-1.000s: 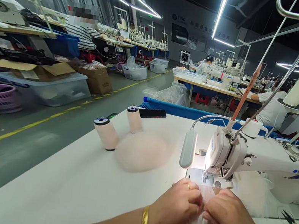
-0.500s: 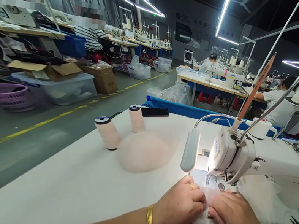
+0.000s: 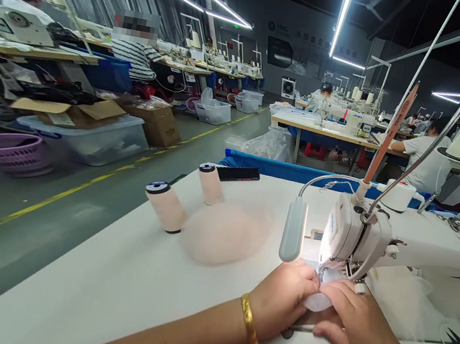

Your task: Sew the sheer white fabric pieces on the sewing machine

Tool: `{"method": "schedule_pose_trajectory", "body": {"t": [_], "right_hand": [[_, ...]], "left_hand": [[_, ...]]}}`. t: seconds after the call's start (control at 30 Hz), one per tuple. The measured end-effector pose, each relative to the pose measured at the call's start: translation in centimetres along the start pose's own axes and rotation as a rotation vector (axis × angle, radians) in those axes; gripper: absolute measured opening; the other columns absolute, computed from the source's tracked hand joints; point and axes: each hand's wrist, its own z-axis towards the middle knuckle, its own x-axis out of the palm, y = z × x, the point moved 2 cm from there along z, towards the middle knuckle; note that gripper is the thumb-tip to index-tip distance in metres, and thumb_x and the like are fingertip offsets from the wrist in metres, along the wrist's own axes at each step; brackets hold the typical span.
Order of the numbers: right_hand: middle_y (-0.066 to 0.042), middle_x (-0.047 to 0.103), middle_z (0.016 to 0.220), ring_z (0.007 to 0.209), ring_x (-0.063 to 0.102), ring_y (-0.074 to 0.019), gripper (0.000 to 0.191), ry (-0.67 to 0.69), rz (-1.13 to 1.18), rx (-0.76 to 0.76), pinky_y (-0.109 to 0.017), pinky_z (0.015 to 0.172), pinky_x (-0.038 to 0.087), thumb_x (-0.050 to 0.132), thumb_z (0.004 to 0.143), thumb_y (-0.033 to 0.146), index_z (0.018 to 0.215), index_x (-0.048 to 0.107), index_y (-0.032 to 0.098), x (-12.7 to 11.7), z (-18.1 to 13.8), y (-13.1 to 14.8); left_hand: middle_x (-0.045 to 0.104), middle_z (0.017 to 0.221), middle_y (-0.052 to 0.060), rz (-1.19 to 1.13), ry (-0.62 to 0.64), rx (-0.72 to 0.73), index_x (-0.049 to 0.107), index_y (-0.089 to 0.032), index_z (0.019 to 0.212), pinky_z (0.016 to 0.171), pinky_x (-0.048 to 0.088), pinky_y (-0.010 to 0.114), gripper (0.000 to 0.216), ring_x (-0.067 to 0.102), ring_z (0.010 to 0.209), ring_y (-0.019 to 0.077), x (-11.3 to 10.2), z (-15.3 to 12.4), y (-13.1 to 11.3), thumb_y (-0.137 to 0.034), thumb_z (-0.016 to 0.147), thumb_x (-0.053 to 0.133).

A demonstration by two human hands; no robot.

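Your left hand point(image 3: 284, 300) and right hand point(image 3: 352, 324) rest side by side on the white sewing table point(image 3: 111, 287), right in front of the sewing machine point(image 3: 377, 245). Between them you pinch a small piece of sheer white fabric point(image 3: 318, 300), its front edge pushed up under the machine head, where the needle and presser foot point(image 3: 344, 270) sit. Your left fingers are curled narrow, knuckles up, pressing the fabric; a gold bangle point(image 3: 247, 329) circles that wrist. Your right fingers lie flatter and close together, tips on the fabric's right side. A thin dark tool – possibly tweezers or an awl, the view is too blurred to say – lies under your hands point(image 3: 301, 328).

The machine's small lamp point(image 3: 292, 237) hangs just left of the needle. To your left on the table lie a heap of pale pink mesh point(image 3: 223, 233) and two thread cones point(image 3: 166, 206) on their sides. Other people sit at machines well behind.

The risk I judge here: your fingertips are very near the needle – a slip could bring them under it. The thin fabric could also bunch or skew if your two hands press unevenly.
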Motion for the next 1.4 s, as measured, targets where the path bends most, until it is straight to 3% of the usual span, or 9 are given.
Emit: {"method": "schedule_pose_trajectory", "body": {"t": [0.13,0.27,0.4,0.53,0.63,0.83,1.07,1.27,1.4], "right_hand": [[-0.004,0.07,0.085,0.076,0.064,-0.0234,0.026,-0.135,-0.028,0.113,-0.034,0.067,0.048,0.037,0.107,0.019,0.1,0.062,0.024,0.3,0.4,-0.1],[-0.003,0.073,0.088,0.076,0.065,-0.0224,0.03,-0.21,0.036,0.164,-0.032,0.067,0.049,0.036,0.109,0.024,0.098,0.064,0.026,0.1,0.7,-0.1],[-0.003,0.07,0.082,0.071,0.062,-0.0217,0.028,-0.166,0.032,0.133,-0.032,0.063,0.046,0.035,0.105,0.016,0.099,0.062,0.024,-0.1,0.6,0.0],[-0.004,0.067,0.086,0.08,0.061,-0.0226,0.028,-0.014,0.008,-0.072,-0.033,0.07,0.045,0.041,0.094,0.004,0.099,0.061,0.023,-0.3,-0.1,0.8],[-0.004,0.067,0.091,0.084,0.06,-0.0234,0.026,0.031,-0.021,-0.138,-0.036,0.074,0.044,0.046,0.093,0.003,0.102,0.062,0.022,-0.6,-0.8,1.4],[-0.004,0.066,0.09,0.084,0.06,-0.0237,0.029,0.044,-0.029,-0.122,-0.036,0.073,0.042,0.046,0.089,0.0,0.101,0.061,0.022,-0.7,-0.9,1.3],[-0.006,0.066,0.088,0.08,0.06,-0.0238,0.029,0.012,-0.093,-0.11,-0.034,0.064,0.038,0.044,0.085,-0.003,0.092,0.059,0.02,-0.1,-0.5,0.7],[-0.009,0.069,0.097,0.087,0.063,-0.0261,0.037,-0.012,-0.091,-0.071,-0.034,0.066,0.044,0.043,0.086,-0.004,0.105,0.063,0.021,0.1,-0.3,0.3],[-0.01,0.072,0.103,0.093,0.065,-0.0276,0.04,-0.049,-0.09,-0.111,-0.036,0.069,0.046,0.042,0.087,-0.003,0.114,0.063,0.019,0.0,-0.4,0.5]], "left_hand": [[0.07,0.09,0.002,-0.191,0.09,-0.178,0.072,-0.02,0.082,0.079,0.053,0.028,0.024,0.065,0.087,0.0182,-0.6,0.7,0.6,-0.01,0.089,0.051],[0.067,0.089,0.0,-0.24,0.122,-0.247,0.072,-0.021,0.082,0.078,0.053,0.025,0.026,0.065,0.084,0.0166,-0.9,1.1,1.1,-0.014,0.092,0.05],[0.068,0.088,0.002,-0.17,0.11,-0.143,0.077,-0.023,0.092,0.078,0.05,0.027,0.03,0.063,0.084,0.018,-0.9,0.9,0.8,-0.013,0.095,0.049],[0.07,0.086,0.002,0.03,0.015,0.067,0.074,-0.022,0.082,0.076,0.041,0.032,0.021,0.06,0.081,0.0188,-0.8,-0.8,-0.5,-0.012,0.093,0.059],[0.073,0.089,-0.001,0.101,0.02,0.172,0.07,-0.022,0.085,0.079,0.038,0.035,0.016,0.061,0.079,0.0168,-0.7,-2.2,-1.5,-0.01,0.092,0.063],[0.074,0.086,-0.003,0.15,0.035,0.172,0.066,-0.021,0.082,0.079,0.036,0.036,0.019,0.06,0.073,0.0148,-0.8,-2.5,-1.8,-0.007,0.094,0.06],[0.075,0.091,-0.001,0.109,0.011,0.158,0.065,-0.019,0.082,0.081,0.038,0.036,0.016,0.062,0.076,0.0162,-0.6,-1.8,-1.0,-0.004,0.082,0.061],[0.076,0.096,0.003,0.153,-0.019,0.186,0.069,-0.02,0.088,0.08,0.042,0.037,0.022,0.065,0.084,0.0189,-0.8,-1.2,-0.5,-0.008,0.096,0.052],[0.076,0.095,0.005,0.17,0.007,0.257,0.065,-0.019,0.083,0.084,0.044,0.037,0.022,0.066,0.087,0.0195,-0.8,-1.2,-0.7,-0.004,0.092,0.052]]}}
